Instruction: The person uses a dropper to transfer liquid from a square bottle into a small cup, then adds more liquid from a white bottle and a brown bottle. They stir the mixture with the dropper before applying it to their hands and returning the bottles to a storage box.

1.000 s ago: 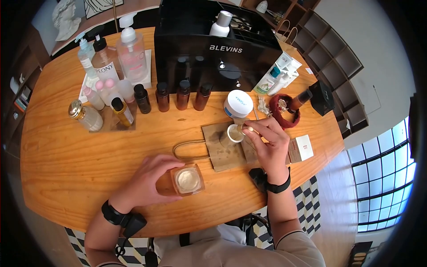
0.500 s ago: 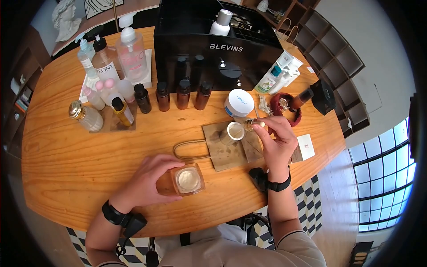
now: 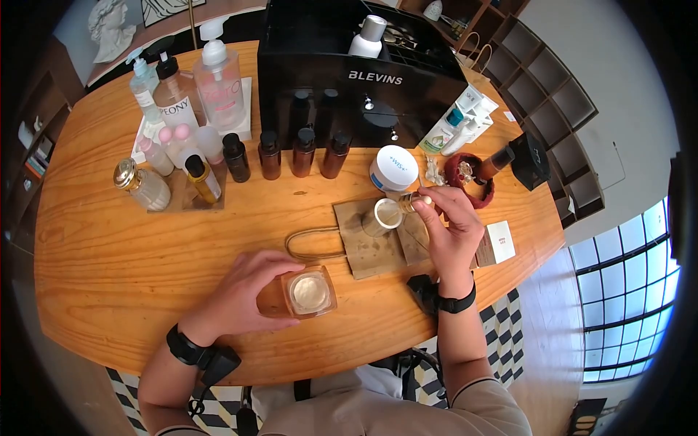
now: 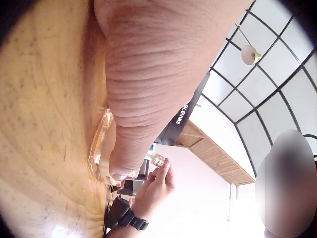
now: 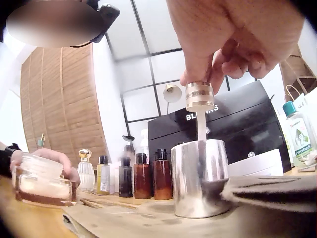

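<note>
My right hand (image 3: 456, 231) pinches a dropper with a gold-coloured collar (image 5: 199, 95) between thumb and fingers. Its pale stem (image 5: 201, 124) reaches down into the mouth of a shiny silver cup (image 5: 198, 176), so the tip is hidden. The cup stands on a flat brown paper bag (image 3: 371, 254) and looks white around the rim from above. On the table to the left, my left hand (image 3: 243, 294) holds a square glass jar (image 3: 310, 292) from the side, thumb and fingers around it. Pale cream fills the jar, which has no lid on.
Behind the cup are a round white tub (image 3: 394, 168) and a black BLEVINS box (image 3: 349, 94). Several brown bottles (image 3: 304, 154) line its front, with pump bottles (image 3: 220, 87) farther left. A red headband (image 3: 459, 171) and small white box (image 3: 500, 242) lie right.
My right hand and the dropper have shifted a little to the right over the cup, leaving more of its mouth in sight. My left hand stays at the jar.
</note>
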The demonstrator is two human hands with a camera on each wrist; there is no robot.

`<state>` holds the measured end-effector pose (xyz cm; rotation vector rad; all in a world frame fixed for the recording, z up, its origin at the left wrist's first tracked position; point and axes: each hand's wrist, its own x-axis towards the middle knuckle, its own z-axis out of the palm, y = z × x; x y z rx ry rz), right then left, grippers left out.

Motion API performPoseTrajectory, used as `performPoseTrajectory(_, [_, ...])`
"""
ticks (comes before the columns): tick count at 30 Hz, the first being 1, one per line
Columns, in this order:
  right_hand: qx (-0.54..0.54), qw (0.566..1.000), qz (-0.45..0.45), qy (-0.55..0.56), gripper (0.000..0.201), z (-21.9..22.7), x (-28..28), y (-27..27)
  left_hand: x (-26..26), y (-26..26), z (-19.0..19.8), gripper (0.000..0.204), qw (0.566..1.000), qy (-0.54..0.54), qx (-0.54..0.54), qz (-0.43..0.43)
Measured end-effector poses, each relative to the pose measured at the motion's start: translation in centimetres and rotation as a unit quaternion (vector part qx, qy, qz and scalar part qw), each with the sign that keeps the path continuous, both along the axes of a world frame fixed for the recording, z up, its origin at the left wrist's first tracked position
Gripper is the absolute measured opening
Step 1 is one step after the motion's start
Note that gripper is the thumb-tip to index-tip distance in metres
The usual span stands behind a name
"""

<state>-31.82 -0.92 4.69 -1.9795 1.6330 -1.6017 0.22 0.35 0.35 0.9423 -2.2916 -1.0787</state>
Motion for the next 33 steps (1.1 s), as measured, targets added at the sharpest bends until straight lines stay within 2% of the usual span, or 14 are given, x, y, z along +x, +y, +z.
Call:
performPoseTrajectory(14, [-0.008, 0.997, -0.075, 0.009, 0.019, -0.7, -0.9, -0.2, 0.0, 0.0, 0.0, 0.076, 1.0, 0.003, 0.0, 0.001])
performPoseTrajectory(17, [-0.023, 0.998, -0.051, -0.01, 0.019, -0.7, -0.8, -0.2, 0.0, 0.0, 0.0, 0.076, 1.0, 0.004, -0.003, 0.001])
performPoseTrajectory(29, [-0.014, 0.999, -0.022, 0.038, 0.017, -0.5, -0.7, 0.0, 0.0, 0.0, 0.2, 0.076, 1.0, 0.002, -0.006, -0.001])
performPoseTrajectory(32, [0.049, 0.999, 0.02, 0.012, 0.016, 0.3, -0.4, -0.1, 0.0, 0.1, 0.3, 0.076, 1.0, 0.0, -0.004, 0.0])
performPoseTrajectory(33, [0.084, 0.995, 0.029, 0.039, 0.016, 0.6, -0.2, -0.2, 0.0, 0.1, 0.3, 0.076, 1.0, 0.001, -0.002, 0.0])
